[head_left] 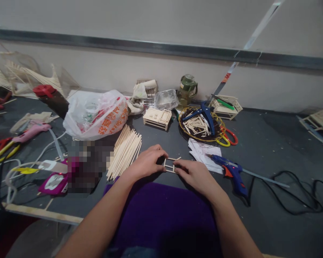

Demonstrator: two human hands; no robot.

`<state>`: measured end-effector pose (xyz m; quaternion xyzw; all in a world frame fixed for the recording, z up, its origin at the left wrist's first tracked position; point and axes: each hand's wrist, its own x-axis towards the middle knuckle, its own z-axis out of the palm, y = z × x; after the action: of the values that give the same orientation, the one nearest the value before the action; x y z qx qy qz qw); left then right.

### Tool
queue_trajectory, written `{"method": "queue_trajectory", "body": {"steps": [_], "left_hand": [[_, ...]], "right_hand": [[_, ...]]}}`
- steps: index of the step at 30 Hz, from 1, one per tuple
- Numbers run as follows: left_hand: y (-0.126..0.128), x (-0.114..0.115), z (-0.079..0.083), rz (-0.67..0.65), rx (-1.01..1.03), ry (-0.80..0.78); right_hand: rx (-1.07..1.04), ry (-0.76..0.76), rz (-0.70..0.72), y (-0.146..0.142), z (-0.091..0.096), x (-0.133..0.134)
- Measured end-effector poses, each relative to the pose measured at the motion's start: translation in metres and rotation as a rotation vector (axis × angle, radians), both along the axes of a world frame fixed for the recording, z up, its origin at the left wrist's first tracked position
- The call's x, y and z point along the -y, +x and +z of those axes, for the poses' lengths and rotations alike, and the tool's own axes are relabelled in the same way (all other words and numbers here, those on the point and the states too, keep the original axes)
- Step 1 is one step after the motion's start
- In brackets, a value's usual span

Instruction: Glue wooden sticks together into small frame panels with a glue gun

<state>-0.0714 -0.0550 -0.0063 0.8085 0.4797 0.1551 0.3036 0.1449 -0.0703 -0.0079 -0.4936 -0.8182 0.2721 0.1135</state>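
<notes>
Between both hands is a small frame of thin wooden sticks, low over the dark table by the edge of a purple cloth. My left hand pinches its left side between thumb and fingers. On the right side, my right hand grips it with thumb and fingertips. A pile of loose wooden sticks lies just left of my left hand. Beyond my right hand rests a blue glue gun with a glue stick in its back, its nozzle on white papers.
A basket holds cut stick pieces and a blue clamp-like tool. Stick models stand behind. A plastic bag, a pink glue gun and a magenta power strip are at left. Black cable loops at right.
</notes>
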Motion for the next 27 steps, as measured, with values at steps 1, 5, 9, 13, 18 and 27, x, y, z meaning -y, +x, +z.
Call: {"method": "queue_trajectory", "body": {"steps": [1,5,9,13,18,27], "left_hand": [[0.0,0.0,0.001,0.006,0.003,-0.002],[-0.001,0.003,0.004,0.03,0.025,-0.015],[0.001,0.003,0.006,0.025,0.068,-0.001],[0.007,0.007,0.009,-0.012,0.047,0.03],[0.01,0.013,0.007,-0.061,-0.038,0.041],[0.01,0.012,0.0,-0.108,-0.062,0.118]], "right_hand": [[-0.005,-0.011,0.001,0.0,0.001,0.0],[0.005,-0.054,0.008,0.0,0.004,0.001],[0.008,-0.051,0.0,-0.002,0.004,0.002],[0.023,-0.014,0.004,-0.005,0.005,0.004],[0.038,0.011,0.015,-0.006,0.007,0.006],[0.047,0.009,0.026,-0.002,-0.001,0.005]]}}
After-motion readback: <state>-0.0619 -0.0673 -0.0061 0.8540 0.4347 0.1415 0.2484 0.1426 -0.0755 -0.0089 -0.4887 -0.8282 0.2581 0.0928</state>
